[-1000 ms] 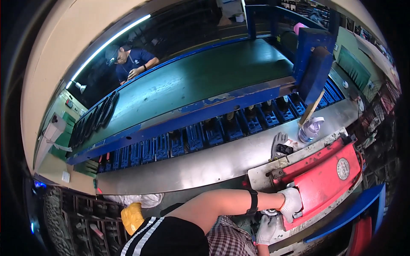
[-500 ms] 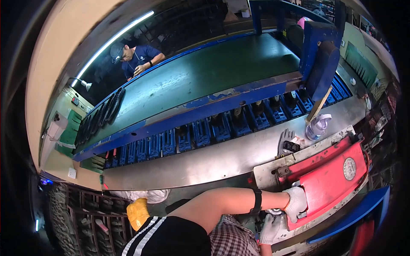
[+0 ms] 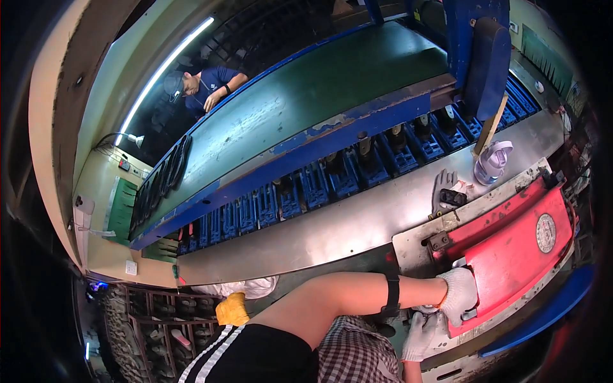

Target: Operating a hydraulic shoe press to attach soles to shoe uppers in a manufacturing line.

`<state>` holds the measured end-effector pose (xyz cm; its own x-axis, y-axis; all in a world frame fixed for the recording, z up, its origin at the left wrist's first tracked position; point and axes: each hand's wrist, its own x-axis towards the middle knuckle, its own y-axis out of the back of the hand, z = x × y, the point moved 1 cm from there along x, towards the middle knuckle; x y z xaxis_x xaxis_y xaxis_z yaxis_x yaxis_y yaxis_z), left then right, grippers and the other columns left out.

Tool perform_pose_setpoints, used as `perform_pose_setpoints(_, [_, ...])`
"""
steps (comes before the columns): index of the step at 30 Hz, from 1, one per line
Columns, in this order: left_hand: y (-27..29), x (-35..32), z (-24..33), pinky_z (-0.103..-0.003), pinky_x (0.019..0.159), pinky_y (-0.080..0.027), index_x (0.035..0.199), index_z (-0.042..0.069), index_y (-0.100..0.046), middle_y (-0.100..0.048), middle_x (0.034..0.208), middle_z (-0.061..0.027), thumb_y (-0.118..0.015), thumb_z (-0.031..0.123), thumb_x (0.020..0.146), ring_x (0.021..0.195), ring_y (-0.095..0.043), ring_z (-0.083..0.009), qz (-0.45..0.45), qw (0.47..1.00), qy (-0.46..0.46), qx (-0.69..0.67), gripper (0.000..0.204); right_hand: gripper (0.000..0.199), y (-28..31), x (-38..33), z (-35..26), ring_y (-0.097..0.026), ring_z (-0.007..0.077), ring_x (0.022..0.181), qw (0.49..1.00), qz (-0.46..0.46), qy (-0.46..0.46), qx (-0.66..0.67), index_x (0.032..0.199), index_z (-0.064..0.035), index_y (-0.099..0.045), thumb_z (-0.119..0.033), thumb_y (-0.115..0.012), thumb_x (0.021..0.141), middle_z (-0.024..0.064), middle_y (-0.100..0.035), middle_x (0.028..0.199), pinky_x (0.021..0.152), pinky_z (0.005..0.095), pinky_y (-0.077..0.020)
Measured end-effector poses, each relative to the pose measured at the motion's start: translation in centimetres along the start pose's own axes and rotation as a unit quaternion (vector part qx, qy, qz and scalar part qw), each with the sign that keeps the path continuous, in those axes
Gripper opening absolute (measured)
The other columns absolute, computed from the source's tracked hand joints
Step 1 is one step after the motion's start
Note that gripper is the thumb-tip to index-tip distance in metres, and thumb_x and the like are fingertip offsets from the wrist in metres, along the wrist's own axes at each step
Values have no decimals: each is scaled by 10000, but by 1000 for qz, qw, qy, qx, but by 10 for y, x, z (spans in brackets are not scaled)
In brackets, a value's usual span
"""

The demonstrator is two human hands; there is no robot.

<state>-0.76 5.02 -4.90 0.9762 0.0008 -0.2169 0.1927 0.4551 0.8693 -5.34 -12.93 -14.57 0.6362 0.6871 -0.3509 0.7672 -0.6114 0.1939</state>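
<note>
My left hand (image 3: 458, 296), in a white knitted glove, reaches in at the front left corner of a red machine cover (image 3: 511, 265). Its fingers curl down beside the cover's edge, and what they hold is hidden. Just below it is my right hand (image 3: 423, 337), also gloved, with its fingers bent in close to the left wrist. A small shiny metal piece (image 3: 426, 309) shows by its fingertips; I cannot make out what it grips. The red cover sits on a worn pale machine bed (image 3: 412, 246). A round pale emblem (image 3: 546, 233) marks the cover.
Beyond the steel bench (image 3: 306, 246) runs a green conveyor belt (image 3: 300, 115) above a row of blue fixtures (image 3: 313, 185). A clear bottle (image 3: 493, 163) and a grey glove (image 3: 442, 191) lie near the machine. Another person (image 3: 211, 89) stands across the belt. Racks (image 3: 159, 319) fill the lower left.
My view has turned slightly, so most of the scene sits further right. Both hands stay beside the red cover's corner, and the right hand's fingers have shifted a little by the left wrist.
</note>
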Motion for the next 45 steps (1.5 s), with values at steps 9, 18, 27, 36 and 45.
perform_pose_setpoints(9, [1, -1, -1, -486, 646, -558, 776, 127, -828, -729, 714, -161, -756, 564, 600, 672, -716, -372, -8, 1000, 2, -14, 477, 441, 1, -1, 1, -600, 257, 1083, 1000, -7, -20, 11, 1372, 136, -503, -86, -620, 1008, 205, -655, 1236, 995, 389, -481])
perform_pose_setpoints(18, [0, 0, -1, -486, 646, -559, 767, 127, -828, -730, 714, -163, -758, 556, 593, 670, -717, -372, 2, 1000, 2, -22, 468, 402, 4, 1, -10, -557, 182, 1134, 995, -38, -89, 8, 1413, 107, -486, -22, -562, 1040, 114, -609, 1291, 1021, 317, -452])
perform_pose_setpoints(27, [5, -3, -1, -493, 620, -546, 748, 95, -812, -711, 684, -166, -754, 514, 613, 645, -701, -380, -1, 999, -5, -31, 444, 343, -1, -1, -7, -592, 209, 1044, 998, -8, -39, 51, 1317, 112, -526, -35, -596, 1015, 151, -646, 1172, 945, 348, -490])
perform_pose_setpoints(36, [3, -3, -2, -484, 607, -538, 763, 103, -817, -716, 688, -156, -747, 519, 622, 642, -701, -370, 2, 1000, -9, -19, 444, 389, 3, 0, -6, -590, 215, 1079, 997, -28, -52, 51, 1362, 121, -503, -28, -598, 1015, 161, -642, 1230, 977, 350, -485])
perform_pose_setpoints(45, [5, -3, -1, -485, 609, -541, 740, 108, -813, -711, 676, -159, -736, 535, 619, 633, -700, -369, -2, 1000, -5, -14, 450, 355, 4, 3, 4, -541, 168, 1108, 996, -35, -68, 35, 1364, 109, -498, -13, -558, 1035, 97, -594, 1255, 987, 302, -445])
